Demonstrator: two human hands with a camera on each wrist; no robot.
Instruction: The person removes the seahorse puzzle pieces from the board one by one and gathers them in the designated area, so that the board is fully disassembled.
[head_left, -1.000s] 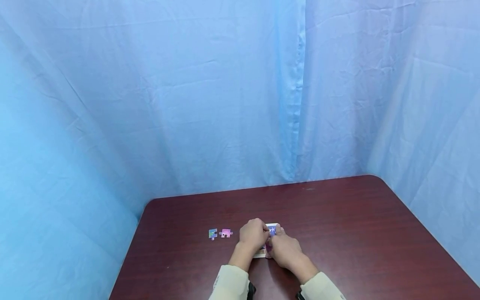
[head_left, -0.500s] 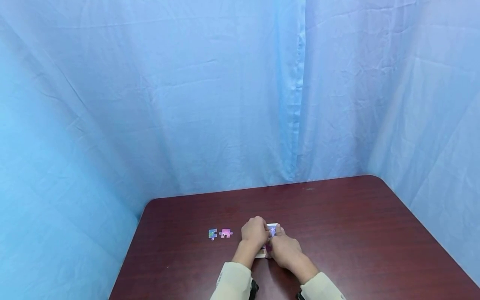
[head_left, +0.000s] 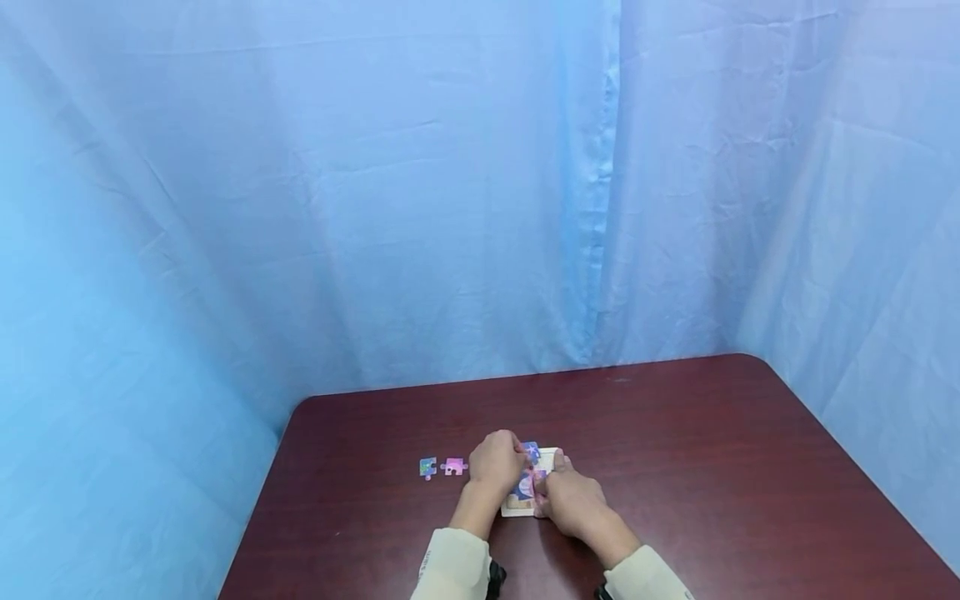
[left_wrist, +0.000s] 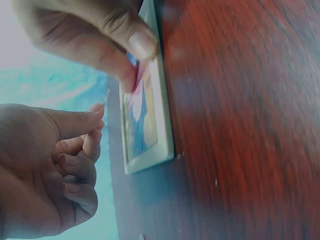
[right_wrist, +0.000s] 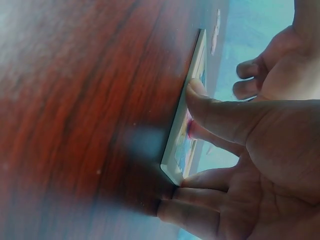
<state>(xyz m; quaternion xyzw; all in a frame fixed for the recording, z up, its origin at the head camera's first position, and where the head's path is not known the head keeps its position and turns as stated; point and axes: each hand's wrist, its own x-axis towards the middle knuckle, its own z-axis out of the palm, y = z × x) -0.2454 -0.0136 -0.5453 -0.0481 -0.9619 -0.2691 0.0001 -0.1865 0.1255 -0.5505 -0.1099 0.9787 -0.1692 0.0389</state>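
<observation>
A blue jigsaw puzzle piece [head_left: 531, 451] with a star on it is pinched between the thumb and forefinger of my left hand [head_left: 495, 460]. In the left wrist view this puzzle piece [left_wrist: 107, 96] shows edge-on, raised above the tray. The light-coloured puzzle tray [head_left: 517, 512] lies flat on the table with some coloured pieces in it. My right hand [head_left: 573, 500] grips the tray at its right side. Its thumb [right_wrist: 197, 92] sits on the near rim, and a fingertip touches a pink part of the picture. The left hand covers part of the tray's left side.
Left of the tray, a blue-green puzzle piece [head_left: 427, 467] and a pink puzzle piece [head_left: 453, 467] lie side by side on the dark red table [head_left: 675, 442]. Blue curtains [head_left: 450, 208] hang around the table's back and sides.
My left hand has shifted left and away from the tray, lifting the star piece. More of the tray's inside shows. The right hand stays in place on the tray.
</observation>
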